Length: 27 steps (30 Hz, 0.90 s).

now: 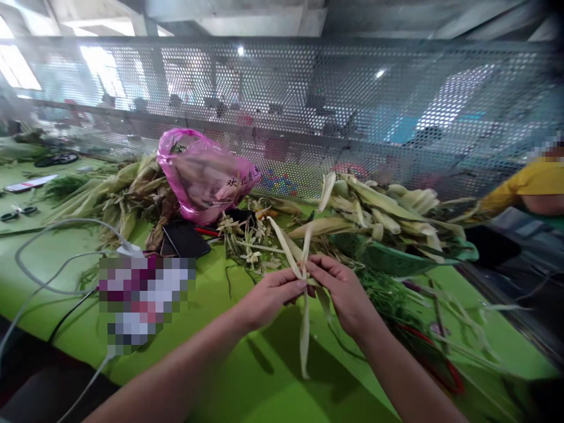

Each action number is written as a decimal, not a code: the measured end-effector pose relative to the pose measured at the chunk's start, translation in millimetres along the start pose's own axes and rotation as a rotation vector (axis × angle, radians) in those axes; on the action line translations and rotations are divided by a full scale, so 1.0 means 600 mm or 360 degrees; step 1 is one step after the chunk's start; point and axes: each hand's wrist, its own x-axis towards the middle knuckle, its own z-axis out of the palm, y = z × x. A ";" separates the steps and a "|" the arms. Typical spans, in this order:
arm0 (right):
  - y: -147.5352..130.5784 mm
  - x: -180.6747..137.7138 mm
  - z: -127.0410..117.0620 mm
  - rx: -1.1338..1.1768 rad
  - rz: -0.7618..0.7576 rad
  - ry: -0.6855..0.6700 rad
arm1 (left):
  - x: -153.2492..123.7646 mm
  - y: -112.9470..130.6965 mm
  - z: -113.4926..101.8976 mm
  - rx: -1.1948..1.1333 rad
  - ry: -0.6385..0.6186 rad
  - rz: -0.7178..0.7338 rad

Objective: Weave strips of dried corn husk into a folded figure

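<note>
Pale strips of corn husk cross between my two hands over the green table. My left hand pinches the strips at their crossing, thumb on top. From the other side my right hand grips the same crossing with thumb and fingers. Two strip ends stick up above the fingers and one long end hangs down. Just beyond my hands lies a cluster of small woven husk pieces. A green basket heaped with dry corn husks stands to the right. The fingers partly hide the crossing.
A pink plastic bag stands at the back, beside more husks. A black phone, white cables and scissors lie on the left. A perforated metal screen runs behind. A person in a yellow sleeve sits right.
</note>
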 end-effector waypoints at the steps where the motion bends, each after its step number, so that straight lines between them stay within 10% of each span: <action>1: -0.004 0.000 0.000 0.0035 -0.0012 -0.0016 | 0.001 0.000 0.001 -0.0031 0.0041 0.0000; 14: -0.014 -0.006 -0.004 -0.0707 -0.0715 0.0157 | 0.007 -0.004 0.005 -0.0045 0.0163 0.0025; 27: -0.012 -0.007 0.003 -0.0888 -0.0650 0.0004 | 0.013 -0.006 0.004 -0.0013 0.0250 0.0151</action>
